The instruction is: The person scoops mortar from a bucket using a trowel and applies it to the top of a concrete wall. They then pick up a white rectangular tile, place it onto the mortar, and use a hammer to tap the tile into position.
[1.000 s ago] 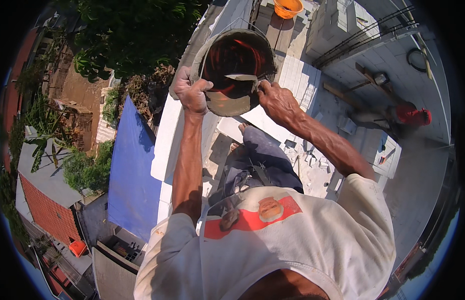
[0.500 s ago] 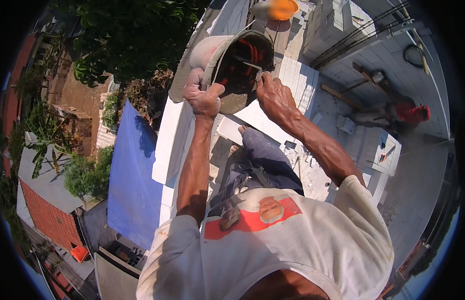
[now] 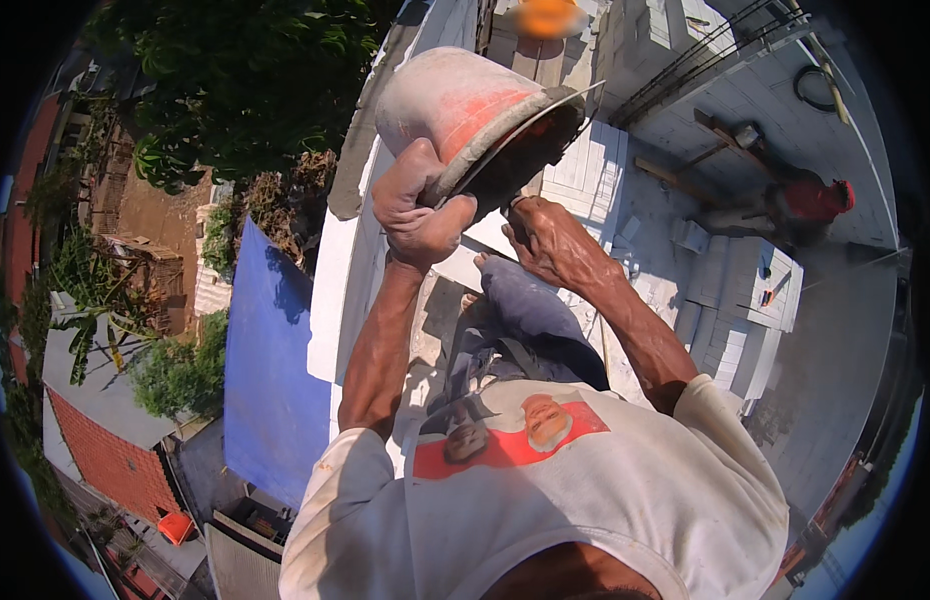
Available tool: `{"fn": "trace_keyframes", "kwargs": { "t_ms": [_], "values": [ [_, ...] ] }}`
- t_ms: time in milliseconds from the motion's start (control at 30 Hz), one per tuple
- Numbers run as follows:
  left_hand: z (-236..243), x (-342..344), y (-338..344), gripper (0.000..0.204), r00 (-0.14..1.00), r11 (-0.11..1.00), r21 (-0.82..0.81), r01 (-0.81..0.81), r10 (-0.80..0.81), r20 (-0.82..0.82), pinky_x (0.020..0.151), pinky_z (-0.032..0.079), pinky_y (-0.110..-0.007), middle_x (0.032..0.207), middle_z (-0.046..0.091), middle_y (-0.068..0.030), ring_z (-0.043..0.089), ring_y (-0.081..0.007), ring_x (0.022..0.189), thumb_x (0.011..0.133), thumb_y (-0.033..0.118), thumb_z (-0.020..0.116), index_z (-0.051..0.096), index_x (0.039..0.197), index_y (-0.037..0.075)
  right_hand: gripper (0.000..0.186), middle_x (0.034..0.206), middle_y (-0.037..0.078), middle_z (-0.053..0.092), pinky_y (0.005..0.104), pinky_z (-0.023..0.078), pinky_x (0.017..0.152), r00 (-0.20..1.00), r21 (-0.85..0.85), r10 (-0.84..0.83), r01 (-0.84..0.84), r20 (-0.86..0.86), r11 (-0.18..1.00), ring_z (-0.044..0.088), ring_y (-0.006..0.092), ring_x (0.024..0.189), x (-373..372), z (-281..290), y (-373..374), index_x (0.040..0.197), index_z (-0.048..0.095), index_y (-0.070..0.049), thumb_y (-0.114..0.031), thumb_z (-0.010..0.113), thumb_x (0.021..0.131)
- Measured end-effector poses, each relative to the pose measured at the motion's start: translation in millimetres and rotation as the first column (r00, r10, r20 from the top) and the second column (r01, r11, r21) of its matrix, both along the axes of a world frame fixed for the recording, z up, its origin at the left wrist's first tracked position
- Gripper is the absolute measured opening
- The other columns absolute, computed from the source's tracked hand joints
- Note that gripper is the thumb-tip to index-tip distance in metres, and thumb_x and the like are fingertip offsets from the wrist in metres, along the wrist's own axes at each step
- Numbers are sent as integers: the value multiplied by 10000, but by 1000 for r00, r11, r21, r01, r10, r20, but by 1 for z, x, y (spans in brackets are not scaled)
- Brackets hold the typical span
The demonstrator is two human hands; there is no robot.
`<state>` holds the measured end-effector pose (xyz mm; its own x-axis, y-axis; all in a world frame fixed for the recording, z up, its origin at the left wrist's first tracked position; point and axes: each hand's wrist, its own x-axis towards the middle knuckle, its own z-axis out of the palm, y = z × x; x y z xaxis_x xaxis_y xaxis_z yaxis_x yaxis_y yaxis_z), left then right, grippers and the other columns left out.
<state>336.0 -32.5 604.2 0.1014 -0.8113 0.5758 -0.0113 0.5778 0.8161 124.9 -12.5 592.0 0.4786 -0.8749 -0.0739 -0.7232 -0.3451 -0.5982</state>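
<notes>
A red bucket (image 3: 455, 95), crusted with pale cement, is tipped on its side above the pale block wall (image 3: 335, 290), its mouth turned down and to the right. My left hand (image 3: 420, 205) is closed on the near part of its rim. A thin wire handle crosses the mouth, and the inside is dark. Just below the mouth is my right hand (image 3: 557, 240), fingers curled together. What it holds, if anything, is hidden under the bucket's edge. Grey mortar (image 3: 347, 185) lies along the wall's top, left of the bucket.
An orange basin (image 3: 547, 18) stands beyond the bucket. Stacked white blocks (image 3: 740, 285) and a person in red (image 3: 810, 205) are to the right, with steel bars (image 3: 700, 75) above. Left of the wall hang a blue tarp (image 3: 275, 370) and a long drop to roofs.
My left hand has tipped the bucket further over, so its mouth faces more downward and its outer side shows. My right hand has drawn down, away from the bucket's inside.
</notes>
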Motion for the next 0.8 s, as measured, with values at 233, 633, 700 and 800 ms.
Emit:
{"fn": "trace_keyframes", "kwargs": {
  "t_ms": [233,633,700,800],
  "values": [
    [-42,-15,4,235,905,961,247,124,-7,-426,705,436,-268,811,552,17,486,-103,726,647,-17,671,539,825,61,310,604,-1,501,314,401,471,892,722,-328,1,313,692,498,104,494,-16,7,7,835,604,-36,-306,639,984],
    [-145,-33,14,423,883,790,612,25,270,-384,835,474,-270,950,631,-15,549,-87,876,893,355,858,563,1004,73,187,649,-24,534,259,390,420,725,911,-616,-40,309,411,482,68,502,-23,-30,-12,967,649,-47,-215,730,982],
    [-154,-39,8,434,828,748,662,53,337,-448,847,487,-288,984,633,-22,562,-98,907,886,340,866,561,1028,67,255,655,-26,546,263,394,429,809,883,-528,24,258,468,482,60,503,-29,-35,-26,1000,659,-39,-241,800,938],
    [-174,-43,-2,446,714,760,650,7,451,-535,872,504,-310,1041,637,-33,582,-114,952,884,309,873,560,1075,55,348,665,-21,562,265,400,457,908,719,-353,89,226,690,482,65,515,-41,-46,-62,1017,670,-48,-307,862,885]
  ]
}}
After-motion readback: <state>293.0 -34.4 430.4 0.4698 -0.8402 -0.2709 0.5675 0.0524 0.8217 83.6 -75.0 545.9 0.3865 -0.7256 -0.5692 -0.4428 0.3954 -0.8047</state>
